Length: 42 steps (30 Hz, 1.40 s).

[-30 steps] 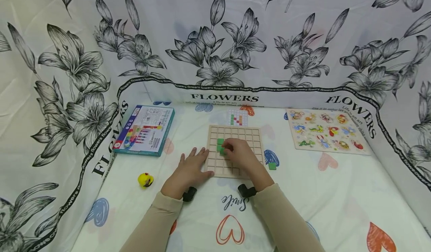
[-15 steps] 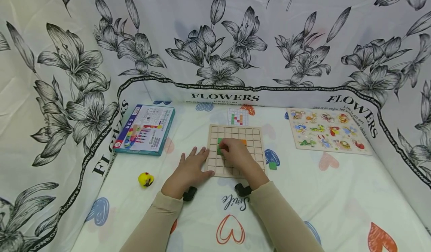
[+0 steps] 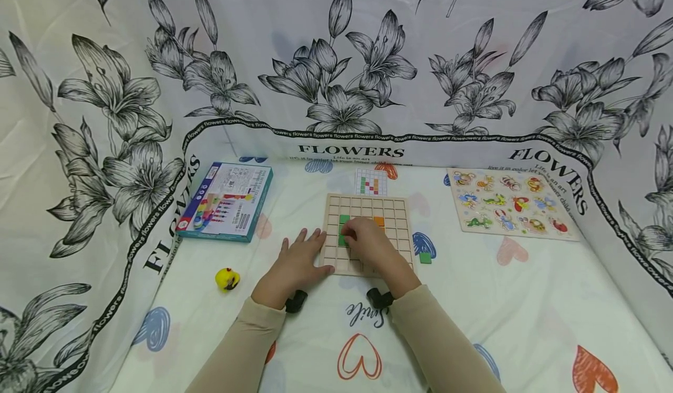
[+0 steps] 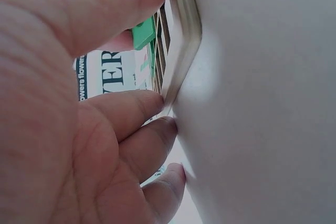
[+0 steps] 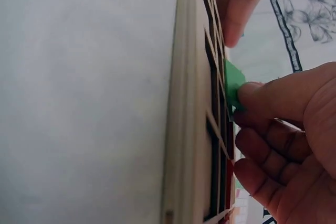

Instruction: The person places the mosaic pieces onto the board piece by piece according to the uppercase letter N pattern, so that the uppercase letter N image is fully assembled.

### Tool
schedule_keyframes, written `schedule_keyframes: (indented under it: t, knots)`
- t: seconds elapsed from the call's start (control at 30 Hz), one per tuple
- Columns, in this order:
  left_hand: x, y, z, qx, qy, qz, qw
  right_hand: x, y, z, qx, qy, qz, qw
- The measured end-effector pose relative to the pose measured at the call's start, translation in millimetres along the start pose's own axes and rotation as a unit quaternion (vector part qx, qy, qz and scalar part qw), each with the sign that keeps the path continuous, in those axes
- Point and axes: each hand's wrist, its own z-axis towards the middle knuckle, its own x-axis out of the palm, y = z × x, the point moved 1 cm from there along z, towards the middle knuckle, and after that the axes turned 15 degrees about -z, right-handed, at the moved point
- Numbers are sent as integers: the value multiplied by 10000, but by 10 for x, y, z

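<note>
A wooden grid board point(image 3: 363, 205) lies mid-table. My right hand point(image 3: 370, 241) is over its left-middle cells and pinches a green square tile point(image 5: 233, 80) between thumb and finger. That tile stands tilted against the grid in the right wrist view. Just beyond it, another green tile point(image 3: 344, 219) sits in a cell, and an orange tile point(image 3: 379, 222) shows past the knuckles. The hand covers the cells between them. My left hand point(image 3: 297, 263) rests beside the board with fingers spread, thumb and fingertips point(image 4: 170, 124) at the board's edge.
Behind the board lies a pattern card point(image 3: 371, 182) with coloured squares. A loose green tile point(image 3: 425, 258) is right of the board. A picture puzzle board point(image 3: 510, 203) lies far right, a flat box point(image 3: 226, 202) at the left, and a yellow duck toy point(image 3: 227, 280) nearer.
My right hand has shifted slightly left and the wrist has turned a little, uncovering the orange tile. The green tile stays pinched over the same cells. My left hand has stayed put.
</note>
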Motion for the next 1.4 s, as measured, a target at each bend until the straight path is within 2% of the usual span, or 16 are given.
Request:
schedule_keyframes:
  t: [0.27,0.47,0.67,0.83,0.97,1.17,1.27,1.4]
  knots:
    - [-7,7,4,37,-5,13,10000,25,-3,7,-122,-167,-264,9994]
    - [-3,2,-6,19,14,22,10000,-27,-49,-36,-1,-189,-51,9998]
    - [7,-32,-16,-75,-20,17,10000,-224,-313,-189,174,-546,240,9981]
    - [2,-53,-23,-145,-15,-59,9999,-389,-668,-425,680,-651,394,9948]
    - [9,-37,-14,-124,14,-17,9999,-466,-975,-650,1002,-486,328,9932]
    - [21,2,-2,-131,13,27,9999,-538,-1366,-893,1419,-12,328,9893]
    - [23,9,-1,-116,12,17,9999,-548,-1474,-958,1534,258,463,9867]
    - [23,3,1,-109,35,17,9999,-501,-1519,-1007,1390,497,565,9874]
